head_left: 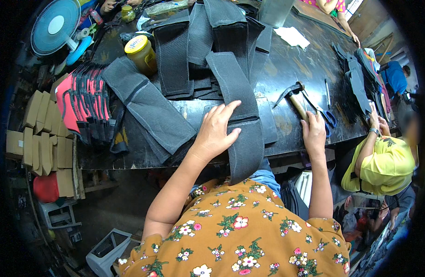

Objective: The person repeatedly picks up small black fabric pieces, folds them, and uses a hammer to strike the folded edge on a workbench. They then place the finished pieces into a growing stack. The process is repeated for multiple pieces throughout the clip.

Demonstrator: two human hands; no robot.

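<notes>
A long black felt-like strip (242, 87) lies over the table's near edge, its lower end hanging toward my lap, with a fold or seam across its middle. My left hand (214, 131) rests on the strip's left side, open, thumb and fingers apart. Beneath the strip is a flat plate (268, 122), partly covered. To the right, my right hand (315, 131) has its fingers closed around the end of the wooden handle of a hammer (297, 104); the hammer lies on the table, its dark metal head pointing away from me. Blue-handled scissors (330, 119) lie beside that hand.
Stacked black strips (173, 60) cover the table's middle, more strips (147, 106) lying left. A yellow-lidded jar (140, 55), red-and-black pieces (85, 99) and a fan (57, 27) stand left. A pen (327, 92) and white cloth (293, 37) lie right. A co-worker in yellow (383, 159) sits right.
</notes>
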